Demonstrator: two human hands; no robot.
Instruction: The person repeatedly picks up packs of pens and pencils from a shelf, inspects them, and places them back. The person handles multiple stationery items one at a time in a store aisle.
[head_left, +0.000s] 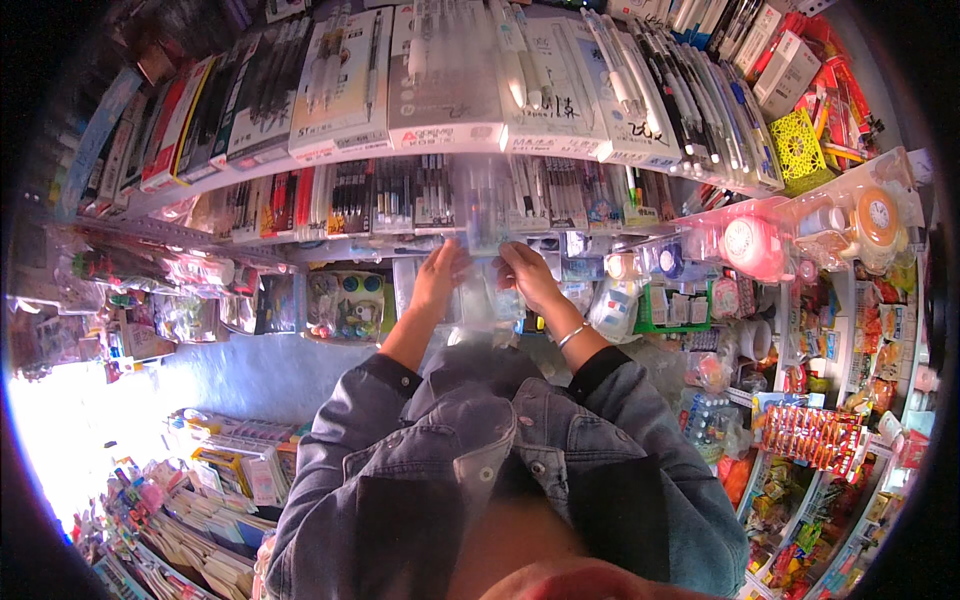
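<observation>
My left hand (439, 277) and my right hand (527, 276) are raised at the middle, a short way apart, just below the lower pen shelf. Between their fingertips is a clear plastic packet (484, 232) with blurred contents; a hazy strip runs down the picture over it. The fingers of both hands are bent towards the packet's lower edge. Whether either hand grips it is hard to tell through the haze. Above it stand boxes of pens (446, 127) on the upper shelf and rows of pens (352, 199) on the lower one.
Pink cup-like containers (757, 244) hang at the right, beside a green basket (673, 307). Packaged snacks (810, 435) fill racks farther right. Bagged toys (349, 307) lie left of the hands. Stacked notebooks (202, 540) stand at the lower left, near a bright opening.
</observation>
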